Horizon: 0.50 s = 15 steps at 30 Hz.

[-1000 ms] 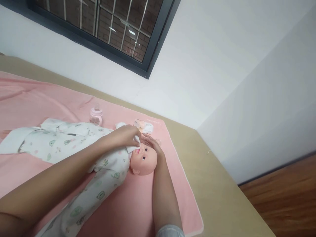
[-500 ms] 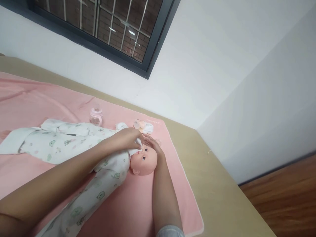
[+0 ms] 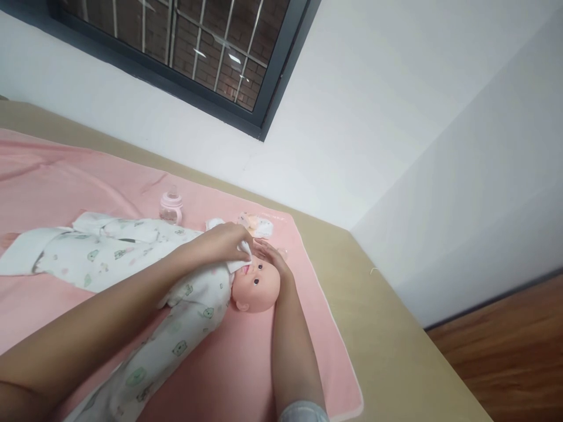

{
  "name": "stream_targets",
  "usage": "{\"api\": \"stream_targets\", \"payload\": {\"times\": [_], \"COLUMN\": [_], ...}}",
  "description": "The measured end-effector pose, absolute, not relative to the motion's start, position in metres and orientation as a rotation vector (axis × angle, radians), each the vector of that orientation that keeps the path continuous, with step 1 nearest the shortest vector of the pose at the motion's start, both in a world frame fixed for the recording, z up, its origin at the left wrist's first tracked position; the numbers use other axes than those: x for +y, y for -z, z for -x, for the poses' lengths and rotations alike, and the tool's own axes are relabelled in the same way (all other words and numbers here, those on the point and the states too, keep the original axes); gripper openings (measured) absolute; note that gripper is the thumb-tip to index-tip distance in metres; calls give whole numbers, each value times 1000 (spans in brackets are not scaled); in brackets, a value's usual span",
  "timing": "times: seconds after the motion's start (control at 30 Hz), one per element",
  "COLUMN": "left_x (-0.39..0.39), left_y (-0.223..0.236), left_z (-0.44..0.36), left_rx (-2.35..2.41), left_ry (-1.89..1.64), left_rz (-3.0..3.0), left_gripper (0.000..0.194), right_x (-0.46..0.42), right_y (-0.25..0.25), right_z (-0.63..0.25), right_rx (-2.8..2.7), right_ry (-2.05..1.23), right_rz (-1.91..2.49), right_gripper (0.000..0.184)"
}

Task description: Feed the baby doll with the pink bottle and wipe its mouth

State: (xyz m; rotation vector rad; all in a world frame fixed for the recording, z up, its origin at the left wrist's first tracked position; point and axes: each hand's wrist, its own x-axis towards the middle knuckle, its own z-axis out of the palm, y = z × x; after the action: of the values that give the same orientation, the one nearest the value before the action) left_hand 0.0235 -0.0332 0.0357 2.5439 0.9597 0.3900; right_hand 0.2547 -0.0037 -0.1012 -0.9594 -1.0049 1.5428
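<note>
A baby doll [image 3: 259, 293] in a white patterned outfit [image 3: 101, 258] lies on its back with its head to the right. My left hand [image 3: 226, 241] is closed on a small white cloth [image 3: 245, 258], which touches the doll's face beside its red mouth. Around the far side and top of the head curves my right hand [image 3: 275, 256], its fingers stretched out along the head. Part of those fingers is hidden behind my left hand.
A pink blanket [image 3: 246, 363] covers much of the tan surface [image 3: 365, 310]. Beyond the doll stand a pink-topped baby bottle [image 3: 171, 206] and a small white and orange item [image 3: 257, 225]. White walls [image 3: 373, 117] and a dark-framed window [image 3: 264, 111] rise behind.
My left hand has shifted slightly up and left with the cloth, and more of the doll's mouth shows. My right hand and the doll's head look unmoved.
</note>
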Motion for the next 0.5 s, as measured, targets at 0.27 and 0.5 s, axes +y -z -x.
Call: {"api": "stream_targets", "payload": {"times": [0.27,0.5], "left_x": [-20,-30], "left_y": [-33,-38], "left_z": [-11,-16], "left_rx": [920,932], "left_ry": [-296,-159], "left_rz": [-2522,-2494], "left_gripper": [18,19], "right_x": [-5,-4], "right_y": [99,101], "right_z": [-253,-254], "right_rx": [-998,-997], "right_ry": [-1534,-1525], "right_rz": [962,968], "right_gripper": [46,48]}}
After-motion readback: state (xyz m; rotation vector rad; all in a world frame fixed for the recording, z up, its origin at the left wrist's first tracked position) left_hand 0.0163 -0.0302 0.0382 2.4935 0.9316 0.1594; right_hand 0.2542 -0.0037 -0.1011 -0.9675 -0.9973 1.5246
